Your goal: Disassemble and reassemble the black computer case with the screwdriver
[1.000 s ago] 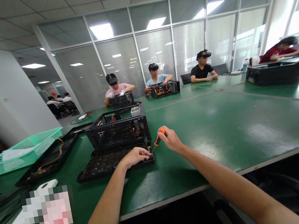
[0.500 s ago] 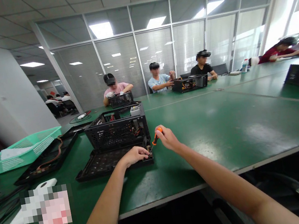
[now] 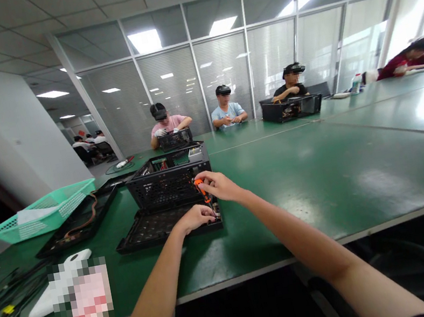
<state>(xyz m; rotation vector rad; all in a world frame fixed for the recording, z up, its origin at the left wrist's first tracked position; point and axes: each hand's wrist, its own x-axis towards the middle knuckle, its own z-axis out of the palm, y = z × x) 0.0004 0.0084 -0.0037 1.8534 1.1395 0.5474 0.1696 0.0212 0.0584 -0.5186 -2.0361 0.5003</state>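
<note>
Right fingers (image 3: 207, 175) hold the orange screwdriver (image 3: 205, 194) almost upright, tip by left fingers (image 3: 206, 212), whose grip I can't tell.

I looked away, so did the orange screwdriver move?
Yes, the orange screwdriver went left. Its handle was past the right edge of the near black computer case; now the right hand holds it in front of the case.

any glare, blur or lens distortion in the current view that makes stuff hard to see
Head view: bright glare on the green table, strongest at far right; the ceiling and table edge slant from wide-angle distortion; the black panel sits dark, so the screwdriver tip is hard to make out; blocky masking hides part of the white object.
</note>
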